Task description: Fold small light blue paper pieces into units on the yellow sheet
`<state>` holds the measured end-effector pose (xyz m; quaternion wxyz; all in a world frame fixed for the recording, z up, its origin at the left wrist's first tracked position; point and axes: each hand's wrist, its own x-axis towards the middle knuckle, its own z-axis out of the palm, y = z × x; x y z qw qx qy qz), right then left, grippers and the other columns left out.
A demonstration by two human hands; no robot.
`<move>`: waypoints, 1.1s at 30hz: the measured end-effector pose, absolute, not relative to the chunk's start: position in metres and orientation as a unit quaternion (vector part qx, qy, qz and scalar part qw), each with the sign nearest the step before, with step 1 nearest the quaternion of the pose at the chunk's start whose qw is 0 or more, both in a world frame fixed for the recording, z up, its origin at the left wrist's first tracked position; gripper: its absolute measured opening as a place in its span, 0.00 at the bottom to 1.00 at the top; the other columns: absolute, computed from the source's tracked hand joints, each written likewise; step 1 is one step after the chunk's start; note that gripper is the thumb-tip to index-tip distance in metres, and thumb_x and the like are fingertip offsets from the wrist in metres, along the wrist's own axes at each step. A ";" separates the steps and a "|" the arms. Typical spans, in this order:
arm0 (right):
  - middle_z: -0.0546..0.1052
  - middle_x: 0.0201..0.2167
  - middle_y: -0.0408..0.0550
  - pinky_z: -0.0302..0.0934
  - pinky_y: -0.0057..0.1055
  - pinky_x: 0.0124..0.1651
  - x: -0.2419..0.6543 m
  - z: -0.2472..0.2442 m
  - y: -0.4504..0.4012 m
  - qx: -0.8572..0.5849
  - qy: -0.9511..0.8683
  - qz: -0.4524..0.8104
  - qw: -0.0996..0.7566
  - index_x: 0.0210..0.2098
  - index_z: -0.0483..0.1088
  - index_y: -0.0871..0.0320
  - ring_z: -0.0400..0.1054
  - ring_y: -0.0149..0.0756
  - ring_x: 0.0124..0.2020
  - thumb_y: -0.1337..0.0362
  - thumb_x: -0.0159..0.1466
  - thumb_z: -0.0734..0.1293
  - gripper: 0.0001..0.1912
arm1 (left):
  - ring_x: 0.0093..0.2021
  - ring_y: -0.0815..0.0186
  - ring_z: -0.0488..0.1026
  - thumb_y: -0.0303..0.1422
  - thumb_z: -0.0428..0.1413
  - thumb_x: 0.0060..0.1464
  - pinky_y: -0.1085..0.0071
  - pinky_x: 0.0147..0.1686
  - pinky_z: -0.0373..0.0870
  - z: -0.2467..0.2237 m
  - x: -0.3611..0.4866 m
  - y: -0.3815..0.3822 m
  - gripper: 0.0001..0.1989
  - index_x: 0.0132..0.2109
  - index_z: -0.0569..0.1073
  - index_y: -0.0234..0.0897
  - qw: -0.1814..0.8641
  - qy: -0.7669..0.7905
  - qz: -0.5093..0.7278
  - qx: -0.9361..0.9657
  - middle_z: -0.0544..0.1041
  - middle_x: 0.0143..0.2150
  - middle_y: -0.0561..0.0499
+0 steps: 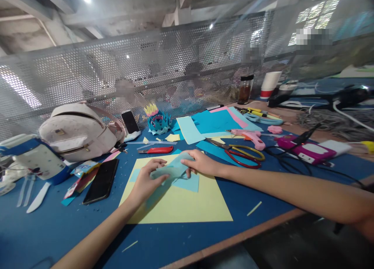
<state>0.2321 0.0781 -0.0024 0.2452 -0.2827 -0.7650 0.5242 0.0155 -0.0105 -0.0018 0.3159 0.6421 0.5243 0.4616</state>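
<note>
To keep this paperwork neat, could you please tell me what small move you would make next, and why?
I would probably lower the curved light-blue paper onto the yellow sheet and smooth it, because it bows between the left hand and the right hand, while the yellow sheet lies flat beneath.

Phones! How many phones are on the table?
2. A propped-up phone leans just right of the backpack, and a black phone lies flat, left of the yellow sheet. More could be hidden behind things.
</note>
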 end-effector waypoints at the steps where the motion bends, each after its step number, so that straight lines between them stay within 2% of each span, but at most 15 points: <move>1: 0.75 0.20 0.43 0.59 0.23 0.22 0.232 -0.002 0.078 -0.283 -0.765 0.523 0.247 0.42 0.68 0.61 0.72 0.32 0.21 0.51 0.65 0.65 0.18 | 0.49 0.53 0.74 0.32 0.64 0.45 0.63 0.47 0.67 -0.001 0.015 -0.011 0.06 0.33 0.77 0.38 0.325 0.530 0.475 0.622 0.77 0.47 0.45; 4: 0.76 0.20 0.43 0.58 0.23 0.22 0.232 -0.002 0.079 -0.285 -0.764 0.521 0.251 0.44 0.68 0.62 0.73 0.32 0.21 0.51 0.65 0.64 0.19 | 0.41 0.54 0.77 0.36 0.64 0.48 0.65 0.38 0.71 0.001 0.015 -0.013 0.14 0.43 0.77 0.37 0.360 0.545 0.522 0.549 0.80 0.42 0.45; 7: 0.76 0.21 0.44 0.58 0.23 0.22 0.232 -0.002 0.079 -0.286 -0.764 0.519 0.255 0.45 0.68 0.62 0.74 0.33 0.22 0.51 0.65 0.64 0.19 | 0.43 0.52 0.79 0.38 0.63 0.50 0.64 0.38 0.73 0.003 0.016 -0.017 0.18 0.47 0.75 0.35 0.414 0.522 0.569 0.482 0.81 0.43 0.43; 9: 0.76 0.21 0.44 0.58 0.23 0.21 0.232 -0.002 0.079 -0.286 -0.764 0.517 0.258 0.45 0.68 0.62 0.74 0.33 0.22 0.52 0.65 0.64 0.19 | 0.48 0.49 0.78 0.37 0.62 0.50 0.62 0.42 0.75 0.005 0.018 -0.018 0.17 0.46 0.76 0.33 0.459 0.487 0.592 0.449 0.81 0.46 0.41; 12: 0.76 0.21 0.44 0.58 0.23 0.22 0.232 -0.002 0.079 -0.287 -0.765 0.514 0.260 0.44 0.68 0.62 0.74 0.34 0.22 0.52 0.65 0.64 0.18 | 0.52 0.47 0.76 0.33 0.62 0.49 0.58 0.46 0.76 0.007 0.017 -0.016 0.09 0.37 0.77 0.32 0.512 0.446 0.614 0.402 0.80 0.46 0.39; 16: 0.76 0.21 0.44 0.58 0.23 0.21 0.232 -0.002 0.078 -0.289 -0.767 0.512 0.259 0.42 0.67 0.62 0.74 0.34 0.22 0.52 0.65 0.64 0.17 | 0.52 0.51 0.76 0.27 0.61 0.47 0.62 0.45 0.77 0.006 0.013 -0.012 0.02 0.29 0.75 0.33 0.548 0.423 0.635 0.341 0.81 0.42 0.42; 21: 0.76 0.21 0.44 0.58 0.22 0.21 0.232 -0.002 0.078 -0.291 -0.768 0.509 0.258 0.40 0.66 0.61 0.74 0.33 0.22 0.53 0.65 0.64 0.16 | 0.46 0.60 0.76 0.25 0.61 0.48 0.71 0.35 0.75 0.006 0.011 -0.010 0.05 0.35 0.76 0.34 0.564 0.410 0.649 0.304 0.79 0.42 0.46; 26: 0.75 0.21 0.44 0.58 0.22 0.21 0.232 -0.003 0.079 -0.296 -0.769 0.505 0.256 0.39 0.66 0.61 0.74 0.33 0.22 0.55 0.66 0.64 0.14 | 0.38 0.66 0.75 0.29 0.63 0.51 0.76 0.26 0.70 0.003 0.009 -0.008 0.09 0.41 0.77 0.32 0.571 0.416 0.647 0.285 0.77 0.41 0.46; 30: 0.75 0.21 0.44 0.58 0.22 0.21 0.232 -0.003 0.080 -0.296 -0.770 0.505 0.255 0.40 0.66 0.61 0.74 0.33 0.22 0.57 0.66 0.63 0.12 | 0.35 0.67 0.75 0.33 0.64 0.53 0.78 0.26 0.70 0.000 0.008 -0.006 0.10 0.40 0.77 0.32 0.569 0.420 0.649 0.281 0.77 0.37 0.47; 33: 0.76 0.21 0.44 0.59 0.22 0.21 0.232 -0.003 0.080 -0.296 -0.770 0.505 0.254 0.40 0.67 0.62 0.75 0.33 0.23 0.57 0.66 0.63 0.12 | 0.40 0.64 0.76 0.33 0.64 0.52 0.77 0.27 0.71 0.002 0.009 -0.007 0.09 0.40 0.77 0.33 0.567 0.424 0.646 0.285 0.79 0.41 0.46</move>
